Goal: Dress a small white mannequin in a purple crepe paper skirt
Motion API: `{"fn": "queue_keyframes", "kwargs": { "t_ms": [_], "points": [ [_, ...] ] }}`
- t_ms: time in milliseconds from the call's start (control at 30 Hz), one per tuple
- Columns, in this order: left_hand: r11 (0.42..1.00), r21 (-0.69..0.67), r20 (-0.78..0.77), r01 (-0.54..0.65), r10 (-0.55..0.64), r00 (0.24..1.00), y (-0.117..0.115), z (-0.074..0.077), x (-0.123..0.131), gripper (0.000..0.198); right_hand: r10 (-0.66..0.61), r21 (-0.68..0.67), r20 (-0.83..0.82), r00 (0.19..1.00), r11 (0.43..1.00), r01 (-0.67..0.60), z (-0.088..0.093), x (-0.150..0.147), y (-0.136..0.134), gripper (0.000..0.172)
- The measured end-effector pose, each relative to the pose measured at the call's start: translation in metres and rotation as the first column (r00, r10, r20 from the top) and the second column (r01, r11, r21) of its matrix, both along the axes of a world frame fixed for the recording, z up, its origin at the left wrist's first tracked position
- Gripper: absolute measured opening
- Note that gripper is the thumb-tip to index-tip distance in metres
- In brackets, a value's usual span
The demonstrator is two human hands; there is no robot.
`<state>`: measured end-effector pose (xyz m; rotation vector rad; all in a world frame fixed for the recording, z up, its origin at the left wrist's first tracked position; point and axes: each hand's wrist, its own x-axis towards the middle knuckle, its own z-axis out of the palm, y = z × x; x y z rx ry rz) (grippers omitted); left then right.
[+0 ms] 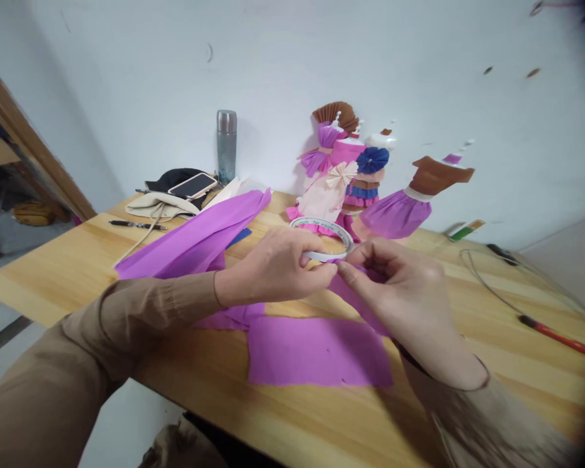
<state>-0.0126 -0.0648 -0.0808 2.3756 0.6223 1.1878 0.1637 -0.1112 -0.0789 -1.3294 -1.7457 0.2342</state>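
My left hand (277, 263) is closed on a roll of white tape (347, 242), its fingers passing through the ring. Just to the right, my right hand (402, 283) pinches the edge of a purple crepe paper strip (358, 296) close to the tape, and the thumbs almost meet. The strip hangs down behind my right hand. Flat on the wooden table (214, 383), below both hands, lies a purple paper rectangle (316, 351). A larger folded purple sheet (190, 237) spreads out behind my left forearm.
Small dress forms in paper clothes (331, 188) stand by the wall, with a brown-and-purple one (404, 208) to their right. A bottle (227, 146), a phone (193, 186) and a pen (136, 225) are at the back left. A red-handled tool (560, 337) with a cord lies right.
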Motion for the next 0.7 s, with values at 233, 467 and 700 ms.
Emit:
{"fn": "queue_keyframes", "kwargs": {
  "t_ms": [233,467,700],
  "points": [
    [1.0,0.021,0.096,-0.007,0.005,0.995,0.001,-0.001,0.002,0.028,0.016,0.044,0.02,1.0,0.999,-0.017,0.001,-0.005,-0.002,0.021],
    [0.997,-0.07,0.088,-0.025,0.031,0.996,0.004,-0.002,0.001,0.029,0.033,0.021,0.042,0.999,0.999,-0.034,0.003,-0.002,-0.005,0.021],
    [0.988,-0.147,0.064,-0.036,0.046,0.997,0.008,-0.004,-0.001,0.025,0.072,-0.018,0.068,0.995,0.997,-0.071,0.011,0.002,-0.005,0.02]
  ]
}}
